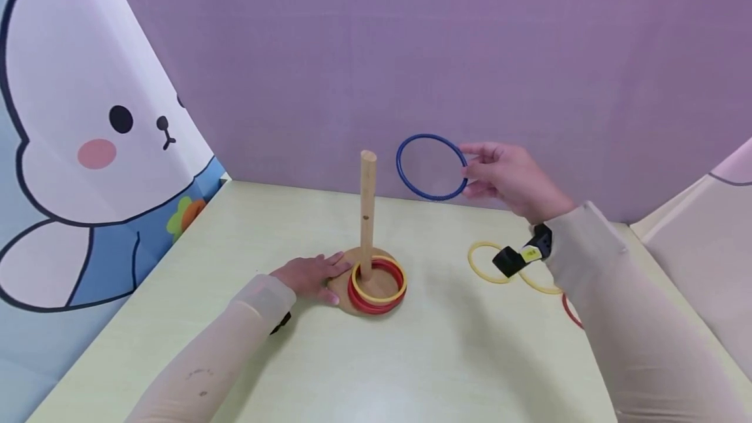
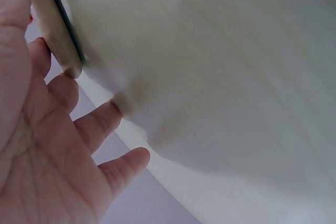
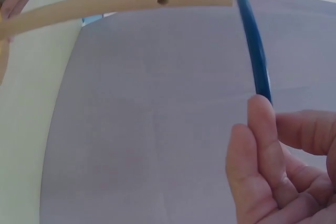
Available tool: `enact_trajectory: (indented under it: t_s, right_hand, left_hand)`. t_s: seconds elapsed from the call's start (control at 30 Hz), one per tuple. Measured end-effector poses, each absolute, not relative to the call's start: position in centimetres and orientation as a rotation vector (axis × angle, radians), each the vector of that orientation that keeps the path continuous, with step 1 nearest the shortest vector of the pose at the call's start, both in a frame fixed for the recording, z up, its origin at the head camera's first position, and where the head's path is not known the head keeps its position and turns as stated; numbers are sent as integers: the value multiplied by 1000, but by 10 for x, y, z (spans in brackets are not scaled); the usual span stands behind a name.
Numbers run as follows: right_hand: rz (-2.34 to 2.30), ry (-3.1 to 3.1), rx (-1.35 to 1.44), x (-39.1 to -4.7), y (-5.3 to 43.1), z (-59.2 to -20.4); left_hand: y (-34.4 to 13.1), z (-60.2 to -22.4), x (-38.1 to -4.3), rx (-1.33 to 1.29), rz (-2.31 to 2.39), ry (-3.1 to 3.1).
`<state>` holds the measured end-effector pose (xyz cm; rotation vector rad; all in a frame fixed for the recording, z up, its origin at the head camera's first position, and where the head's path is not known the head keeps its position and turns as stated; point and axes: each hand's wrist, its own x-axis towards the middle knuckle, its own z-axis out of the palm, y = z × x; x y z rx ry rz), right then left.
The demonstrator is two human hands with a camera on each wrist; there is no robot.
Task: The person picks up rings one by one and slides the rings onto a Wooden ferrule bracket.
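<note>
I saw the right hand (image 1: 510, 178) pinching a blue ring (image 1: 433, 198) near the top of the wooden peg (image 1: 367, 214), while the left hand (image 1: 308, 277) rested, fingers (image 1: 336, 270) spread, against the peg's base (image 1: 383, 284).

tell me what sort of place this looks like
Likely a screened-off indoor corner for tabletop play or filming: a pale table, a plain purple backdrop behind it and a cartoon-printed sheet on the left.

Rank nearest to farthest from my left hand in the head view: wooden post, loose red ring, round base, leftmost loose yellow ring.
1. Round base: touching your left hand
2. Wooden post: just right
3. Leftmost loose yellow ring: farther right
4. Loose red ring: far right, partly hidden
</note>
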<state>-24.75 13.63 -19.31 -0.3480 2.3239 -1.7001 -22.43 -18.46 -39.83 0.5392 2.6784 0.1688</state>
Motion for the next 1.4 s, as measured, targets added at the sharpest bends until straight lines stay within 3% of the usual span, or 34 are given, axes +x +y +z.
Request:
enact_trajectory:
  t_s: [0.27,1.4]
  right_hand:
    - [-1875,2260,-351,-246,114,-190]
    - [-1870,2100,-358,-248,59,-204]
  left_hand:
    - [-186,-397,-224,518,151,2679]
    - [-194,-399,-222,527,188,2665]
